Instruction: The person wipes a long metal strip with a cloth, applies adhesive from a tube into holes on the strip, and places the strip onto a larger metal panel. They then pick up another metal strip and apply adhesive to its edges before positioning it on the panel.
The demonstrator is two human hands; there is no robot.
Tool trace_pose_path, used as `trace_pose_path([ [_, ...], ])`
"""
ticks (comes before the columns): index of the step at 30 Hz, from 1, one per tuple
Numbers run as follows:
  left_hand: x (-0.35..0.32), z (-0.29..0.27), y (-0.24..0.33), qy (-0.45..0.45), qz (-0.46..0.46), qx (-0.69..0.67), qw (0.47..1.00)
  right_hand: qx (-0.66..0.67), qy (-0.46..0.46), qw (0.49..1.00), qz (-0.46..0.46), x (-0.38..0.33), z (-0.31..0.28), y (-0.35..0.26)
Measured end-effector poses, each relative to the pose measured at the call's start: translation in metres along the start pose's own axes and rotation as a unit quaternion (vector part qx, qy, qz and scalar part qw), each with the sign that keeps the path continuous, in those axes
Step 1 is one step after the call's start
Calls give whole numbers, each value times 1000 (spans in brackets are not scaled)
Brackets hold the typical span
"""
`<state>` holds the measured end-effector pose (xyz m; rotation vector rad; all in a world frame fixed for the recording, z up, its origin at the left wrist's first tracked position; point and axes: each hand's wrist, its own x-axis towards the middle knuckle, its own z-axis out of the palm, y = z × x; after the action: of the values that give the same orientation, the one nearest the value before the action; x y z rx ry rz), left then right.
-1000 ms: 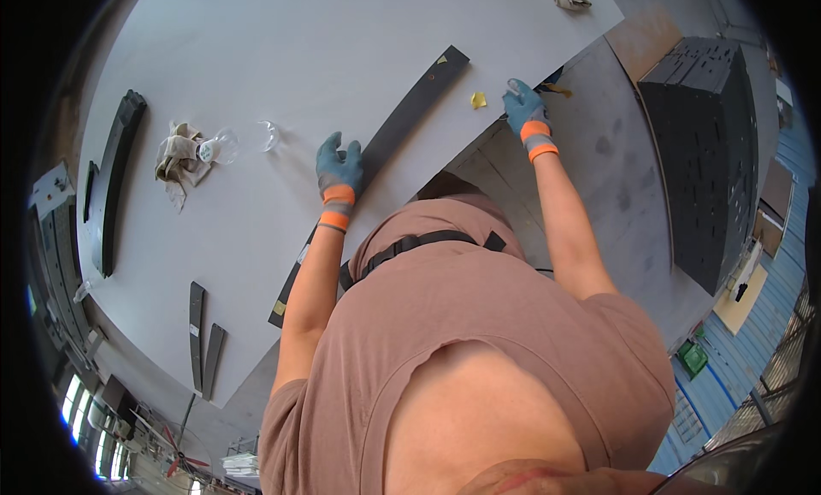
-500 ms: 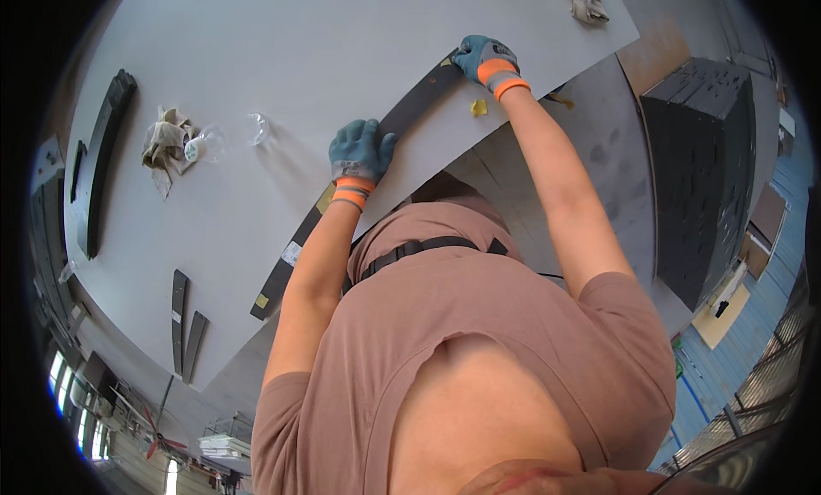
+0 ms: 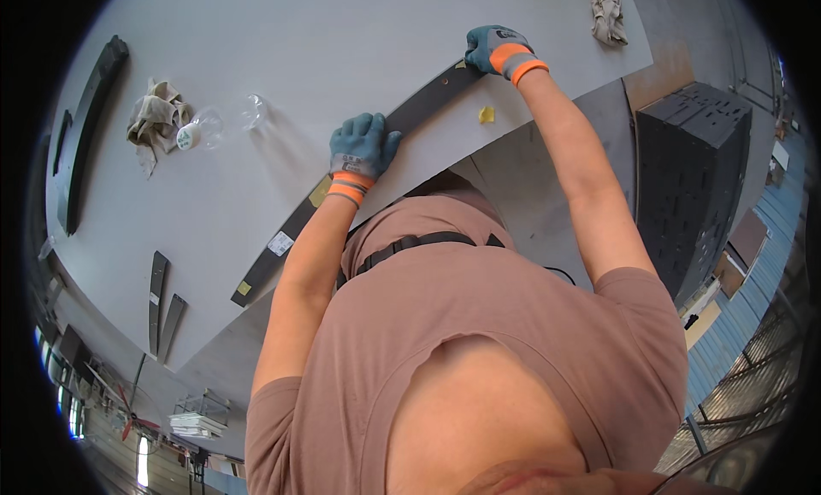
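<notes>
A long dark grey flat bar [image 3: 432, 95] lies slantwise along the near edge of the table, with small yellow tape patches and a white label [image 3: 280, 243] on it. My left hand [image 3: 363, 144], in a blue-grey glove with an orange cuff, is closed over the bar's middle, its thumb toward the right. At the bar's far right end, my right hand [image 3: 499, 50] in a matching glove has its fingers curled tight on the tip. Whatever lies under those fingers is hidden. A crumpled yellow scrap [image 3: 487, 114] rests on the table below the right hand.
On the left of the pale table [image 3: 214, 33] are a crumpled rag [image 3: 157, 123], a clear plastic bottle [image 3: 198, 134], a long curved dark bar [image 3: 88, 136] and short dark strips [image 3: 157, 302]. Another rag [image 3: 608, 18] sits far right. Beyond the edge stands a dark stack [image 3: 694, 178].
The whole view has shifted and turned slightly. My right hand has moved a little outward at the bar's end. My left hand stays on the middle of the bar.
</notes>
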<state>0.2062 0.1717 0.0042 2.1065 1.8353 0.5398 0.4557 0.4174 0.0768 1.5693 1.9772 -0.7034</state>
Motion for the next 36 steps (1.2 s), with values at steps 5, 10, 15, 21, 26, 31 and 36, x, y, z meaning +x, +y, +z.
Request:
trace_pose_path([
  [5,1,-2,1,3,-7,-16,1000,-34,-27,998,-48,6,-5,1],
  [10,0,-2,1,-8,-14,-9,1000,-41,-42,996,-72,7,-8,-2],
  [15,2,-1,1,-15,-20,-5,1000,-36,-18,994,-99,11,-2,0],
  [21,1,-1,2,-18,-27,5,999,58,25,992,-108,12,20,25],
  [26,1,-1,1,-8,-23,-1,1000,85,-35,994,-54,21,19,23],
  [31,0,0,2,-22,-33,7,999,48,-22,997,-49,12,13,12],
  [36,0,1,3,-33,-33,12,999,94,-5,992,-88,15,22,27],
])
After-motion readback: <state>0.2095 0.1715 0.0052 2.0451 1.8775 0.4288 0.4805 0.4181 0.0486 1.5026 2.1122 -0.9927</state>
